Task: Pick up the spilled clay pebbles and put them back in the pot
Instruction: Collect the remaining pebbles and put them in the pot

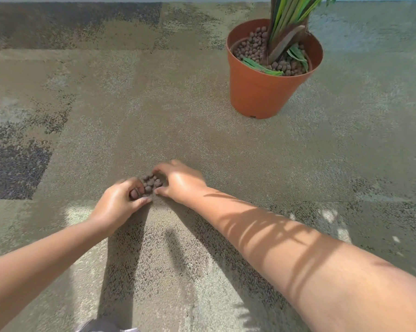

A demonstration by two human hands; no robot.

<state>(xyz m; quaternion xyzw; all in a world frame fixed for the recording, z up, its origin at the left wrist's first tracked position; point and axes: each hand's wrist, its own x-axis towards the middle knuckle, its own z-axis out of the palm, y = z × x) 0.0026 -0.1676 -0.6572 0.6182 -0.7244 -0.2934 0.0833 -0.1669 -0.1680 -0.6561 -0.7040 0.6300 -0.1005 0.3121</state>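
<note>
Carpet fills nearly the whole view, mottled tan, grey and dark patches, streaked with sun and leaf shadows. On it we see one orange pot standing upright at the upper right, well apart from our hands. One plant rises from it, its leaves cut off by the top edge. Brown clay pebbles in the pot cover its surface around the stem; they are too many to count.

Our two bare forearms reach in from the bottom corners, both cut off by the frame. The right hand curves palm-down on the carpet, its grip loosely cupped. The left hand curls toward it, fingers bent around a few pebbles. Between them lies one small heap of spilled clay pebbles, perhaps a dozen, partly hidden by the fingers and slightly blurred.
</note>
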